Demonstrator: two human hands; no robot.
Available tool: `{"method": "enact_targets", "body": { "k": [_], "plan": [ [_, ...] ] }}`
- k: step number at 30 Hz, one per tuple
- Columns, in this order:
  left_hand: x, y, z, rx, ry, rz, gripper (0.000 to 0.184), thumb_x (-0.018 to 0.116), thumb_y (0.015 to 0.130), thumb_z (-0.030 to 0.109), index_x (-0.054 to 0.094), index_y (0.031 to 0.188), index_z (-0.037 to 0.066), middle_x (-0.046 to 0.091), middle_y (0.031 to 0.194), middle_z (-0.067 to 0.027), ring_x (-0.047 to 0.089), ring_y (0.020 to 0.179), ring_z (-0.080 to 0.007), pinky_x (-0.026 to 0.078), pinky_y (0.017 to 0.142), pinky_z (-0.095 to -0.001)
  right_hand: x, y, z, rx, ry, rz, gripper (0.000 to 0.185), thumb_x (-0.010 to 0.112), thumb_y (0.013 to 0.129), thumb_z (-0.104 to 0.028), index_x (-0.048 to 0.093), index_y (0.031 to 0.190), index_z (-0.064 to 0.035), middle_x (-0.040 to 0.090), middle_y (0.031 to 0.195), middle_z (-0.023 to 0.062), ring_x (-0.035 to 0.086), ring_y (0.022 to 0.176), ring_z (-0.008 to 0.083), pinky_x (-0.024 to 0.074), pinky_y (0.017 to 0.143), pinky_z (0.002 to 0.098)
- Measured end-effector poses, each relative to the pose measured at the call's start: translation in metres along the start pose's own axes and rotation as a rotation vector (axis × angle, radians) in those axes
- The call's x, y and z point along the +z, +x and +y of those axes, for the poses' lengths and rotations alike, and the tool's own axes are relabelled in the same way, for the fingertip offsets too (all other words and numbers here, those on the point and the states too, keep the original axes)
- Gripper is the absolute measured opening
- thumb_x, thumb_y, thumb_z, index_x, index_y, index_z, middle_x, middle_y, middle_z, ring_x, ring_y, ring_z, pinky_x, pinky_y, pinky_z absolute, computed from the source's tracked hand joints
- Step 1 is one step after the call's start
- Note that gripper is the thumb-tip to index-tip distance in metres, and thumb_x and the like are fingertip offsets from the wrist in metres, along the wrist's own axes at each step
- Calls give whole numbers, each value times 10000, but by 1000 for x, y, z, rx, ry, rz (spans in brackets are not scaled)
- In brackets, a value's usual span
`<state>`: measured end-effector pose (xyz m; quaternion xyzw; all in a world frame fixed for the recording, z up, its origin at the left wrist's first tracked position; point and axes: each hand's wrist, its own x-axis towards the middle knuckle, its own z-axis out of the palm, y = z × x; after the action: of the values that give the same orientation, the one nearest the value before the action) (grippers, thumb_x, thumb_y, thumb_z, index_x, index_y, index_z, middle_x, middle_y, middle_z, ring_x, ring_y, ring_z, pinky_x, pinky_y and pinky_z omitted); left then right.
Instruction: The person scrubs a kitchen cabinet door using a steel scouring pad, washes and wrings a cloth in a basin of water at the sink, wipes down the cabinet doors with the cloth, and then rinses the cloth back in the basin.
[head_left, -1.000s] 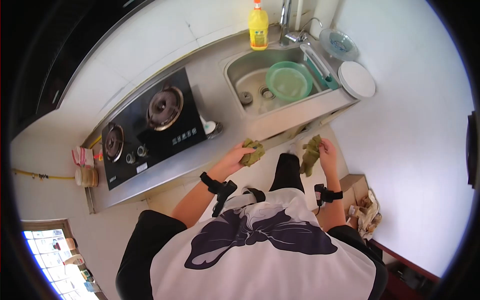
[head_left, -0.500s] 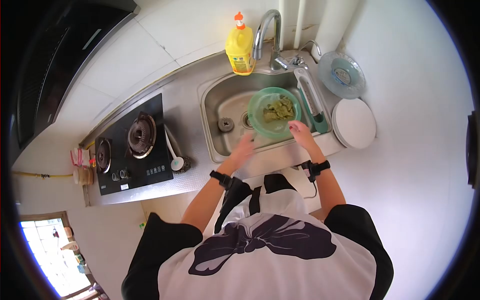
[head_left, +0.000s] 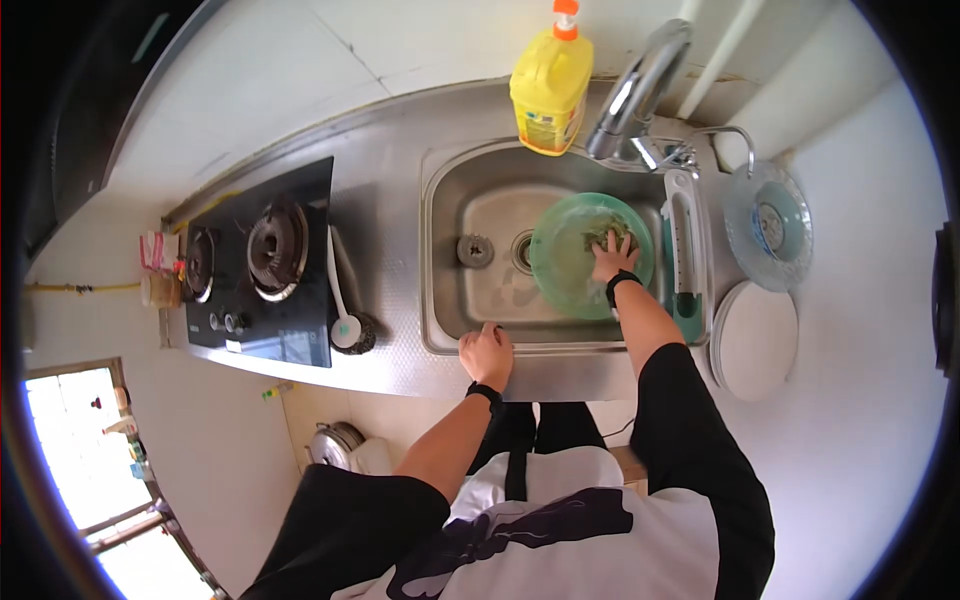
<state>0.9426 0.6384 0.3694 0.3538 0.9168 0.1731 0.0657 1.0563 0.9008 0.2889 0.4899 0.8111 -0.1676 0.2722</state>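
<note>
My right hand (head_left: 613, 258) reaches into a green basin (head_left: 556, 262) in the sink. Its fingers are spread over a crumpled olive-green mass (head_left: 597, 226), which could be cloth or leaves; I cannot tell which. Much of that mass lies hidden under the hand. The basin looks translucent and seems to hold water. With fingers curled in, my left hand (head_left: 487, 355) rests on the front edge of the steel sink (head_left: 475, 310), left of the basin. Nothing shows in its grip.
A drain strainer (head_left: 475, 251) lies on the sink floor. Behind stand a yellow pump bottle (head_left: 550, 92) and the faucet (head_left: 640, 90). White plates (head_left: 758, 345) and a glass dish (head_left: 768, 225) sit at right. A gas stove (head_left: 270, 270) and a long-handled brush (head_left: 345, 325) are at left.
My right hand has moved into the basin onto the olive-green mass. My left hand has come down onto the sink's front edge and its fingers have curled. The camera view has shifted.
</note>
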Motion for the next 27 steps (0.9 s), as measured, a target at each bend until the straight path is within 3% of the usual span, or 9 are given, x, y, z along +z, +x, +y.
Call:
{"method": "enact_targets", "body": {
  "k": [3,8,13,16,17,20,21,25,27],
  "plan": [
    [-4,1,5,-29,-1,15,126,516,771,165,608,747,81,595,624,-90,573,661,-261,417,768,-365,-13,9,-9,-215,20,-154,767,673,693,-265,307,1366,-292,51,1486,93,94,1312,456,192,1014,621],
    [-4,5,8,7,-7,51,91,512,760,140,567,723,78,584,613,-98,565,645,-282,418,740,-373,9,39,-15,-237,70,-80,812,676,650,-84,319,1354,-275,119,1459,170,158,1287,478,284,1011,559],
    [-4,3,8,10,-15,63,51,524,730,105,550,697,77,589,607,-86,571,634,-261,426,732,-352,11,75,9,-351,243,74,797,628,667,32,276,1349,-184,321,1356,239,498,1056,418,516,665,416],
    [-8,5,8,5,-31,44,34,527,721,92,551,706,74,591,613,-82,572,634,-251,426,732,-348,-27,50,0,-267,566,-312,783,651,661,7,275,1333,-140,387,1301,241,514,1033,417,522,598,409],
    [-8,4,7,0,-44,30,39,524,729,92,556,716,74,593,620,-84,570,638,-257,423,731,-354,-9,63,9,-257,725,-258,798,667,669,-25,241,1342,-80,387,1308,220,489,1078,417,529,579,425],
    [-6,6,7,9,-60,39,33,526,726,88,555,718,75,588,621,-84,566,640,-260,421,728,-360,60,85,0,-237,298,255,814,675,674,-58,223,1351,-48,386,1320,194,481,1078,437,519,628,467],
    [-6,5,6,15,-59,46,27,529,721,86,552,715,74,584,618,-83,566,639,-259,421,727,-360,7,47,-17,-172,520,-33,824,646,695,-70,173,1368,-22,442,1258,230,495,1056,425,489,744,464],
    [-9,8,8,8,-67,22,12,532,707,79,536,696,76,562,605,-78,560,628,-254,423,723,-360,11,67,-4,-145,289,54,707,630,708,-68,299,1330,-9,547,1099,270,546,1000,369,462,780,444],
    [-10,8,8,16,-76,34,18,530,704,77,527,687,77,553,601,-74,557,624,-252,423,723,-359,21,76,-5,-130,213,-111,668,656,709,-105,353,1297,-11,570,1065,250,563,953,378,462,762,442]
  ]
}}
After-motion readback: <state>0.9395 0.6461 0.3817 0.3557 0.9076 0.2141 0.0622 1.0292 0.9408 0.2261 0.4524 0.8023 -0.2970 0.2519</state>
